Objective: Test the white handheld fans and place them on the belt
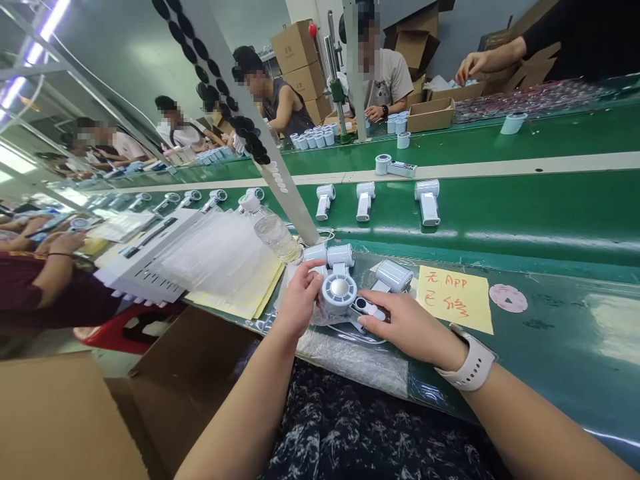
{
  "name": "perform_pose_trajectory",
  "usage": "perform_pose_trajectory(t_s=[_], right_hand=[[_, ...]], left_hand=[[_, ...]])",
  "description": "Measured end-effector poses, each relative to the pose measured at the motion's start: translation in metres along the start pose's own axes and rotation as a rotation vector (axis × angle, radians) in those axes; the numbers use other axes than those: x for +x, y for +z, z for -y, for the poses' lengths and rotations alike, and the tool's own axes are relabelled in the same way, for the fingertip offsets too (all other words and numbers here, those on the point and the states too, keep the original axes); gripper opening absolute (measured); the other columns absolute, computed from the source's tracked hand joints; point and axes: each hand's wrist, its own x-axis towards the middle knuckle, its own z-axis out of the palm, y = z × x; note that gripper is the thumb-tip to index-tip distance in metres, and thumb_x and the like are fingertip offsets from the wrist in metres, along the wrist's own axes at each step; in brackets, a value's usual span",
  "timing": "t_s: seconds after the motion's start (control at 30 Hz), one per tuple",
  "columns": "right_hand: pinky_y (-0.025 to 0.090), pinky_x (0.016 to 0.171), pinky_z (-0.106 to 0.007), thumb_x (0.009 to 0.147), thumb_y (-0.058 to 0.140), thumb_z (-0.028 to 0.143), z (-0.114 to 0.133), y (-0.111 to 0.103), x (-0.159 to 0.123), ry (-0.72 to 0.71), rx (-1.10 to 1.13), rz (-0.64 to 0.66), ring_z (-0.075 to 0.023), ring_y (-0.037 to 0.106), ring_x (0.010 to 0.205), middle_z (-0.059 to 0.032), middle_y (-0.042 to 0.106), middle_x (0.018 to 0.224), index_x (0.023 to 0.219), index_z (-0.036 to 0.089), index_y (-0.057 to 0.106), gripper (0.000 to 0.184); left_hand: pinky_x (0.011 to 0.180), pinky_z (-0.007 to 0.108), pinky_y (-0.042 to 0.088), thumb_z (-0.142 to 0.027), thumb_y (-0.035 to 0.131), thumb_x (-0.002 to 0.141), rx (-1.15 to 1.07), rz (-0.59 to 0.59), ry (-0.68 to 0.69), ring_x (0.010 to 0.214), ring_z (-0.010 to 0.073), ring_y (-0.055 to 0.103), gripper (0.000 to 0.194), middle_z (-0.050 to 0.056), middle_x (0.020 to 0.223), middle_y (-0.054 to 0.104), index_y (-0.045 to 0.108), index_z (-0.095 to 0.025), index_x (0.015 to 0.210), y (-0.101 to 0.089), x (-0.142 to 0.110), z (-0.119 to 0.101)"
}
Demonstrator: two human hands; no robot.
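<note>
A light blue handheld fan (340, 291) is turned with its round grille and silver centre toward me, above the near edge of the bench. My right hand (400, 323) grips its handle (370, 309), thumb below and fingers over the top. At the left side of the fan head, my left hand (301, 297) has its fingers curled against the rim, with the index finger stretched out above. The left fingertips are partly hidden. Right behind the held fan lie more fans (341, 255), and another fan (394, 275) rests beyond my right hand. Clear plastic lies underneath.
A yellow note (455, 298) and a pink round disc (508, 298) lie to the right. Leftward are a bottle (277, 233), plastic-covered papers (225, 253) and a slanted post (295, 207). Fans (365, 201) line the green conveyor (500, 207). Co-workers (287, 103) sit across it.
</note>
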Motion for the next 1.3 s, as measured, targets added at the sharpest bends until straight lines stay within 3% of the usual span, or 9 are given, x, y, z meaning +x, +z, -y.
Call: perform_pose_trajectory(t_s=[0.3,0.47,0.53,0.63,0.73,0.87,0.97,1.13,1.3], right_hand=[[0.048,0.085,-0.040,0.090,0.057,0.028,0.001,0.016,-0.001,-0.035,-0.205,-0.043,-0.0300,0.066,0.102,-0.0117,0.072,0.115,0.134,0.017,0.059,0.045],[0.049,0.081,-0.041,0.089,0.057,0.022,0.001,0.025,-0.002,-0.093,-0.244,-0.091,-0.0297,0.066,0.095,-0.0138,0.071,0.101,0.109,0.014,0.068,0.024],[0.050,0.080,-0.040,0.088,0.059,0.024,0.000,0.023,0.000,-0.070,-0.071,-0.146,-0.0278,0.065,0.094,-0.0114,0.070,0.098,0.100,0.016,0.068,0.017],[0.051,0.062,-0.033,0.090,0.058,0.038,-0.004,0.014,0.004,0.091,0.525,-0.080,-0.0199,0.065,0.073,-0.0067,0.068,0.088,0.099,0.019,0.064,0.022],[0.048,0.049,-0.026,0.088,0.062,0.049,-0.006,0.008,0.006,0.227,1.039,-0.002,-0.0125,0.059,0.056,-0.0065,0.065,0.084,0.091,0.016,0.061,0.033],[0.049,0.052,-0.023,0.077,0.075,0.044,0.000,0.012,0.001,0.155,1.173,0.169,-0.0132,0.061,0.064,-0.0038,0.063,0.082,0.099,0.016,0.058,0.039],[0.045,0.049,-0.021,0.076,0.074,0.035,0.006,0.015,-0.005,0.110,1.108,0.298,-0.0145,0.060,0.070,0.0001,0.059,0.080,0.107,0.019,0.052,0.041],[0.039,0.044,-0.021,0.084,0.060,0.027,0.009,0.014,-0.005,0.195,0.650,0.184,-0.0121,0.051,0.059,0.0046,0.049,0.069,0.092,0.020,0.050,0.015],[0.053,0.066,-0.033,0.086,0.063,0.044,0.005,0.010,-0.004,0.038,0.542,0.025,-0.0198,0.059,0.087,-0.0070,0.055,0.109,0.098,0.019,0.062,0.028]], left_hand=[[0.068,0.029,0.044,-0.016,0.044,0.093,0.820,0.056,0.561,0.071,0.0161,0.056,0.022,-0.001,0.076,0.059,0.054,-0.021,0.112,0.010,-0.034,-0.036],[0.067,0.032,0.044,-0.007,0.041,0.094,1.217,0.256,0.966,0.072,0.0191,0.055,0.023,0.004,0.082,0.068,0.055,-0.016,0.109,0.028,-0.050,-0.031],[0.065,0.032,0.043,-0.007,0.040,0.094,1.239,0.247,1.039,0.069,0.0186,0.053,0.023,0.003,0.078,0.067,0.055,-0.015,0.110,0.028,-0.051,-0.031],[0.067,0.031,0.043,-0.009,0.044,0.095,1.231,0.108,1.105,0.070,0.0181,0.055,0.021,0.002,0.078,0.067,0.053,-0.017,0.112,0.018,-0.047,-0.037],[0.070,0.030,0.045,-0.010,0.049,0.094,1.196,-0.005,1.086,0.070,0.0170,0.055,0.020,-0.001,0.072,0.062,0.052,-0.018,0.112,0.005,-0.043,-0.046],[0.070,0.027,0.046,-0.009,0.048,0.093,0.986,-0.013,0.948,0.069,0.0136,0.055,0.031,-0.004,0.071,0.057,0.047,-0.020,0.123,0.001,-0.044,-0.050],[0.067,0.025,0.046,-0.010,0.046,0.093,0.872,0.096,0.815,0.067,0.0116,0.055,0.039,-0.005,0.073,0.056,0.043,-0.022,0.130,0.009,-0.049,-0.048],[0.068,0.026,0.046,-0.012,0.045,0.092,0.790,0.404,0.665,0.066,0.0113,0.054,0.042,-0.005,0.074,0.057,0.043,-0.024,0.132,0.022,-0.054,-0.045],[0.062,0.025,0.041,-0.017,0.048,0.093,0.506,0.315,0.445,0.061,0.0107,0.049,0.037,-0.006,0.068,0.051,0.042,-0.023,0.128,0.021,-0.052,-0.053]])
